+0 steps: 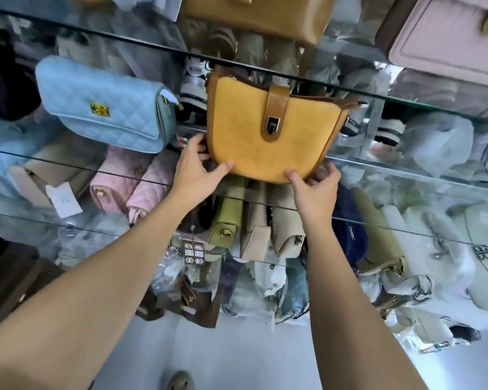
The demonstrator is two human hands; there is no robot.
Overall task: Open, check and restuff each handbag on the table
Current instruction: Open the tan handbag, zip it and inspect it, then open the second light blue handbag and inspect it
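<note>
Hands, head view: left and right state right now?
Left hand: closed, gripping the yellow handbag at its lower left edge.
Right hand: closed, gripping the same bag's lower right edge.

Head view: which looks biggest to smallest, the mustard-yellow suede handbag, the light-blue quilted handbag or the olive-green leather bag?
1. Mustard-yellow suede handbag and light-blue quilted handbag look alike; the yellow seems nearer, so unranked.
2. Olive-green leather bag: smallest, partly hidden.

We see glass shelves (pixel 406 175) stacked one above another, with striped sneakers (pixel 190 91) and crumpled plastic bags (pixel 437 144) behind them. A patterned hang tag (pixel 193 252) dangles lower down, a white paper label (pixel 64 198) lies leftward, and the pale floor (pixel 237 356) spreads beneath.
</note>
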